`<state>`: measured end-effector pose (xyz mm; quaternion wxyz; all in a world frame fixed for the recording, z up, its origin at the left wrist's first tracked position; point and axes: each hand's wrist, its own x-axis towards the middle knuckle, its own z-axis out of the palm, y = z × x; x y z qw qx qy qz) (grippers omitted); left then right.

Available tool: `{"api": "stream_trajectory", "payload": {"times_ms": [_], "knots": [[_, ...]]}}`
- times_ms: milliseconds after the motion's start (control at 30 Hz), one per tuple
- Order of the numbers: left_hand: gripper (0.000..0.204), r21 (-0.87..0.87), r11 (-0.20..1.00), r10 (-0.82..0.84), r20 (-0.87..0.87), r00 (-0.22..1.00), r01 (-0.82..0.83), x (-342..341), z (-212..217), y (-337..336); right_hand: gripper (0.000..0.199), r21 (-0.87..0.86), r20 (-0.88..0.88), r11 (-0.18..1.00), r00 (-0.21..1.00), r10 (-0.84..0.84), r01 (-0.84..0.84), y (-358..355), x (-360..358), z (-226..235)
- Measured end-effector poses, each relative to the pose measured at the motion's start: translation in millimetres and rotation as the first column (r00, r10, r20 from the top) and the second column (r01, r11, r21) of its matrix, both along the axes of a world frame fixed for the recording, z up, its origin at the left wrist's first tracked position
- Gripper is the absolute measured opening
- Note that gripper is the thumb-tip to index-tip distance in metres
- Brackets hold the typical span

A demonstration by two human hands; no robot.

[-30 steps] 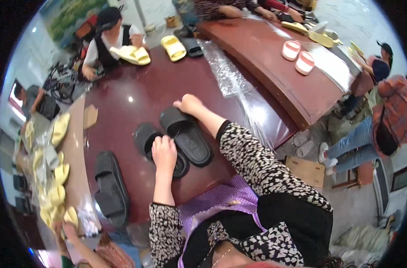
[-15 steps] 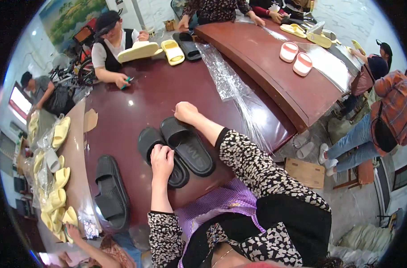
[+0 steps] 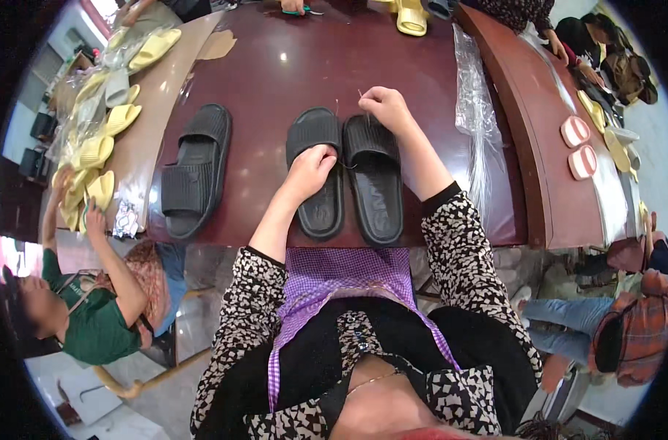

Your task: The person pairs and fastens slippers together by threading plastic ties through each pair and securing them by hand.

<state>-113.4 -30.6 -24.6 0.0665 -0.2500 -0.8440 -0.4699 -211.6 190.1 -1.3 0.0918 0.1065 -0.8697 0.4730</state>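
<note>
We're apparently working thread (image 3: 361, 94): right fingers (image 3: 372, 101) pinch it, one black slipper (image 3: 376, 183) just beside them, left fingers (image 3: 325, 152) curl over its mate (image 3: 323, 209), hold unclear, and the next move likely needs steadiness.

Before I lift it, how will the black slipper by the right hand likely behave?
The slipper probably flexes little, judging by its thick-looking sole. It seems unlikely to roll or tip: it lies flat on the table. Its ribbed strap may give fair grip.
</note>
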Motion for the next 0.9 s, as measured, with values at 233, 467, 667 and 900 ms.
{"api": "stream_trajectory", "payload": {"times_ms": [233, 467, 667, 900], "knots": [[0.014, -0.028, 1.000, 0.014, -0.015, 1.000, -0.014, 2, -2, 0, 0.013, -0.052, 0.125, 0.986, 0.978, 0.166, -0.160, -34, -25, -1], [0.014, -0.030, 1.000, 0.008, -0.059, 0.998, -0.010, 5, -6, 1, 0.023, -0.037, 0.267, 0.988, 0.951, 0.157, -0.153, -53, -31, -6], [0.012, -0.033, 0.999, -0.028, -0.091, 0.995, 0.025, 6, -1, 6, 0.020, 0.141, 0.171, 0.981, 0.979, 0.112, -0.137, -55, -33, -8], [0.013, -0.049, 0.999, 0.013, -0.092, 0.996, -0.017, 12, -3, -1, 0.018, -0.238, 0.168, 0.970, 0.981, 0.096, -0.054, -49, -17, 5]]}}
